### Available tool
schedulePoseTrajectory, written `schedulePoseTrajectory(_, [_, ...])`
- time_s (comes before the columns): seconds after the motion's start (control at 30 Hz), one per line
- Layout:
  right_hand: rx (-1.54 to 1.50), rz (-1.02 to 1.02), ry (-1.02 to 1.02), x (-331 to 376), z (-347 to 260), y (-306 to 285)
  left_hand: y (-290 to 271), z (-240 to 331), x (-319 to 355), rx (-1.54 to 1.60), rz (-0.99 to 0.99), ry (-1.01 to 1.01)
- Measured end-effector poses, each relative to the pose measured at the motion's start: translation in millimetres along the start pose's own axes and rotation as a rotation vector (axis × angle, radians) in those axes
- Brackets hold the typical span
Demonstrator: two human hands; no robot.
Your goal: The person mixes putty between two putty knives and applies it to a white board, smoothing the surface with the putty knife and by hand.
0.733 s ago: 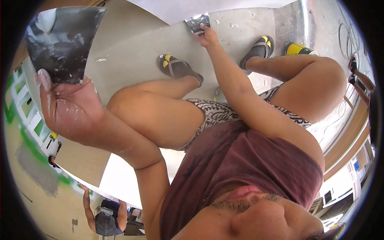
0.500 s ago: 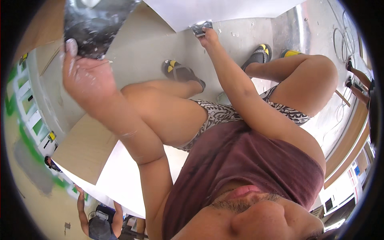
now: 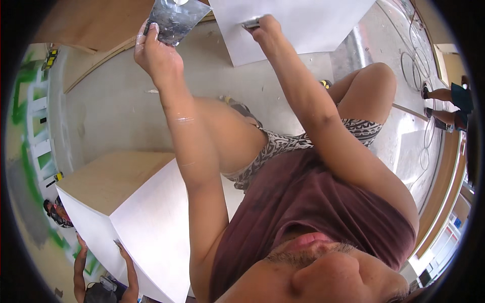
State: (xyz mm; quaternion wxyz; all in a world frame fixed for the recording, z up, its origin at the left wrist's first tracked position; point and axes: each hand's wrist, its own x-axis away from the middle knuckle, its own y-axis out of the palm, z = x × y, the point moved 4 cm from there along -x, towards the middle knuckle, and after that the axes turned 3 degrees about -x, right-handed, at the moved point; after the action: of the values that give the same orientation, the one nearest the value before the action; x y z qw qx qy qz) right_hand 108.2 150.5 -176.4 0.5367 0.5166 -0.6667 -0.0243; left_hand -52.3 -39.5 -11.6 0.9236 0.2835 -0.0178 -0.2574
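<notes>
My left hand (image 3: pixel 160 56), streaked with white, pinches a dark, thin, scuffed plate (image 3: pixel 177 22) by its lower corner. A white blob of paste-like stuff (image 3: pixel 179 2) sits on the plate at the picture's top edge. Farther right, my right hand (image 3: pixel 268 29) is closed round a putty knife (image 3: pixel 251 23), a flat grey blade seen nearly edge-on. The blade lies at the white face of a large panel or box (image 3: pixel 313 28); whether its whole edge touches cannot be made out.
A wood-and-white box (image 3: pixel 151 212) stands at lower left, where another person's hands (image 3: pixel 121 248) reach to its side. Someone else is behind it. Brown wooden boards (image 3: pixel 96 25) lie upper left. Cables (image 3: pixel 415 65) coil on the grey floor at right, near another person's legs (image 3: pixel 439 96).
My left hand and the plate have shifted right and farther from my body. My right hand with the putty knife has come up from the white panel's lower edge onto its face.
</notes>
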Motion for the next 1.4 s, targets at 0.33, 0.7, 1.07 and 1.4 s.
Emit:
schedulePoseTrajectory(0.33, [0.179,-0.529,-0.258,99,-84,151,4,2,-2,0.136,0.011,0.087])
schedulePoseTrajectory(0.7, [0.347,-0.702,-0.066,53,-5,-70,-48,11,-32,0.113,0.059,0.076])
schedulePoseTrajectory(1.07, [0.161,-0.215,0.254,-130,117,-292,-27,18,-1,-0.271,0.147,0.105])
schedulePoseTrajectory(1.4, [0.049,-0.143,0.272,-150,146,-283,-23,27,-3,-0.489,0.151,0.142])
